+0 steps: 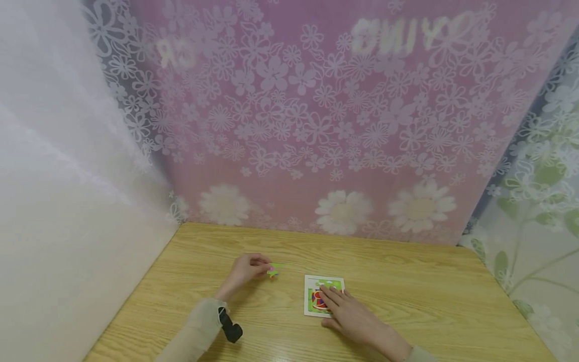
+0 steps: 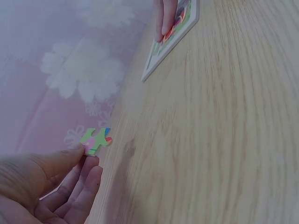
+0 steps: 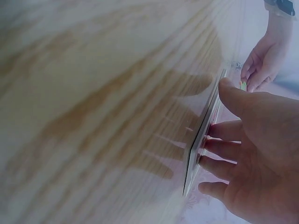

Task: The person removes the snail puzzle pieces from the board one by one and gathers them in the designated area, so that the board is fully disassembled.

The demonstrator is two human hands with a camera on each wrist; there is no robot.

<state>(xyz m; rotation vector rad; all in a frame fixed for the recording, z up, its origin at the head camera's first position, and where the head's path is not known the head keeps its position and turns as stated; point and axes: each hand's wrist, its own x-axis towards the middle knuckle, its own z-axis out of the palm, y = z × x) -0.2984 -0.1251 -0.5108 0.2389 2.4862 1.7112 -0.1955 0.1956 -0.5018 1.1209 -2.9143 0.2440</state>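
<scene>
Left hand [image 1: 247, 268]: grip clamped, thumb and fingers pinching a small green knobbed jigsaw piece with a pink patch [image 2: 96, 141]. To its right, a thin, square, white-bordered puzzle board [image 1: 307, 296] lies flat on the yellowish wood-grain tabletop [image 1: 276, 332]. Right hand [image 1: 355, 315]: grip apart, extended fingers laid across the board, partly hiding its red-and-green picture.
</scene>
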